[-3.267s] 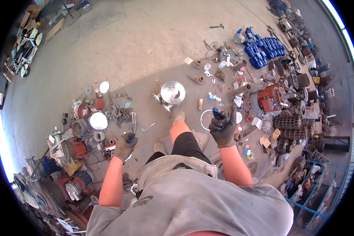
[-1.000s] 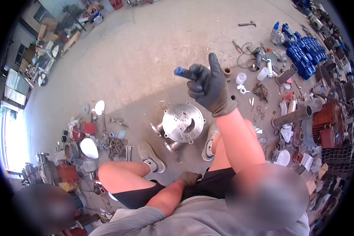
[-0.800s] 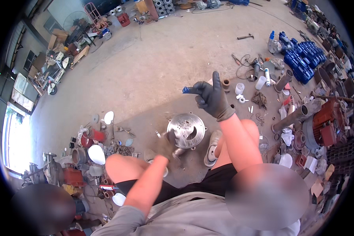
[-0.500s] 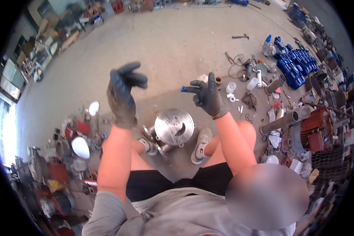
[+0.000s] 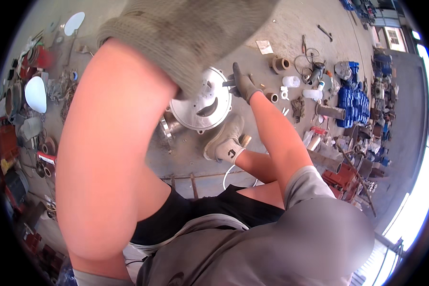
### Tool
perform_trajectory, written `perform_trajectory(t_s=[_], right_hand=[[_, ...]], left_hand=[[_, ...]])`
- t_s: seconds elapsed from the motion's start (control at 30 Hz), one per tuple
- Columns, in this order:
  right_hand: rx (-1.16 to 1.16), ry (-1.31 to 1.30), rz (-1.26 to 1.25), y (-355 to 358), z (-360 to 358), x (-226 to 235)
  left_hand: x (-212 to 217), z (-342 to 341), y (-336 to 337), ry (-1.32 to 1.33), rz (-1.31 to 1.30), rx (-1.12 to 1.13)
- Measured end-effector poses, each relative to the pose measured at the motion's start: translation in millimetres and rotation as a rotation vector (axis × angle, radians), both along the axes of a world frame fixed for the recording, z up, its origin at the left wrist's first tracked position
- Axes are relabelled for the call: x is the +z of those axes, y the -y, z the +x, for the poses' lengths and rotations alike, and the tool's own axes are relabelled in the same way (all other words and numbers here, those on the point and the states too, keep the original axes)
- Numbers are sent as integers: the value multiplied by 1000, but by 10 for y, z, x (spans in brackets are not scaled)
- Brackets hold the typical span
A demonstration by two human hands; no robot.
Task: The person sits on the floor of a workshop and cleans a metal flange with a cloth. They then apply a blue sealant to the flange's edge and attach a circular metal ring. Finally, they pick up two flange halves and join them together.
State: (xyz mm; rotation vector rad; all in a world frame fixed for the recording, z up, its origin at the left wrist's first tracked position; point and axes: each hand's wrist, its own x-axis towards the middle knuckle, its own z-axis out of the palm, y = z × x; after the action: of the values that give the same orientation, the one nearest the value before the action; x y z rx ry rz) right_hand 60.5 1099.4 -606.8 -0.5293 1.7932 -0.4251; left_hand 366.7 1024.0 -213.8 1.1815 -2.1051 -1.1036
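Round machined-metal casing [image 5: 200, 101], crescent-slotted, on floor [image 5: 288, 31] beside shoe [image 5: 225, 136].
Right hand [image 5: 243, 86], gloved, near its rim: thumb spread, hold unclear. Left hand [image 5: 190, 38], ribbed-knit-gloved, toward camera: fingers unseen, opening and hold cannot be told.

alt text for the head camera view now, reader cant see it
A person's gloved left hand looms blurred across the top, partly covering a round metal part with a crescent-shaped opening on the floor. The gloved right hand is at the part's right edge; whether it touches is unclear. Blue parts lie farther right.
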Motion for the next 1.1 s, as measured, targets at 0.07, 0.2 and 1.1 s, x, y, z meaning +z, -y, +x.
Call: perform_trajectory(t_s=[0.07,0.2,1.1], right_hand=[[160,-90,70,279,93,-139],[392,-236,123,589,187,-175],[1145,-441,-503,143,2159,5]], left_hand=[[-86,82,59,41,-73,8],[-193,205,114,68,-131,21],[-587,175,143,98,-536,233]])
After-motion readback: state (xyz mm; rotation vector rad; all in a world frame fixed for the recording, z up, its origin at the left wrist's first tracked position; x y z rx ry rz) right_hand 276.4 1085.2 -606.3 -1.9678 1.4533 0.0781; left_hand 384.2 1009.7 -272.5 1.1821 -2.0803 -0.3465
